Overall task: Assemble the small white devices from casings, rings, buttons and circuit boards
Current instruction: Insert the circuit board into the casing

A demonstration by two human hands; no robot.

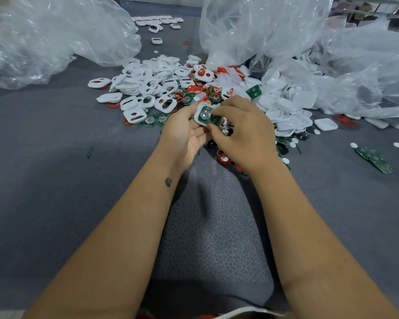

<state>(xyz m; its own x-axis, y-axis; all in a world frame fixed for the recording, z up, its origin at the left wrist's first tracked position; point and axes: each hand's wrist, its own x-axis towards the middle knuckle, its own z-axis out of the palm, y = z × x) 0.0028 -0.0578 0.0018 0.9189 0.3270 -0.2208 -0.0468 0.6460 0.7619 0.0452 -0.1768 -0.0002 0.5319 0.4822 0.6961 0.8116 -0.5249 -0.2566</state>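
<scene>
The main risk is a crooked fit: if the board (206, 116) goes into the casing (199, 111) tilted or turned the wrong way, pressing it down could bend it or leave it proud of the rim, so the back would not close. The casing is held only at its edges above a loose heap, so a slip could drop it into the pile (171, 88), where it would be hard to tell from the unfinished parts. Any ring or button already seated under the board cannot be seen, and could shift unnoticed.

The left hand (183, 132) lies palm up, fingers curled round the casing from below and from its left side, cradling it over the middle of the grey mat (55, 134). The right hand (242, 132) comes over from the right, fingers bent, its fingertips (213, 125) pinching the near right edge of the green board, which sits inside the casing with its round metal cell facing up. Both hands are closed on this 1 unit.

Loose casings, red rings (203, 89) and more boards lie heaped just beyond the hands; finished units (157, 20) sit at the mat's far edge, between clear plastic bags (55, 38).
</scene>
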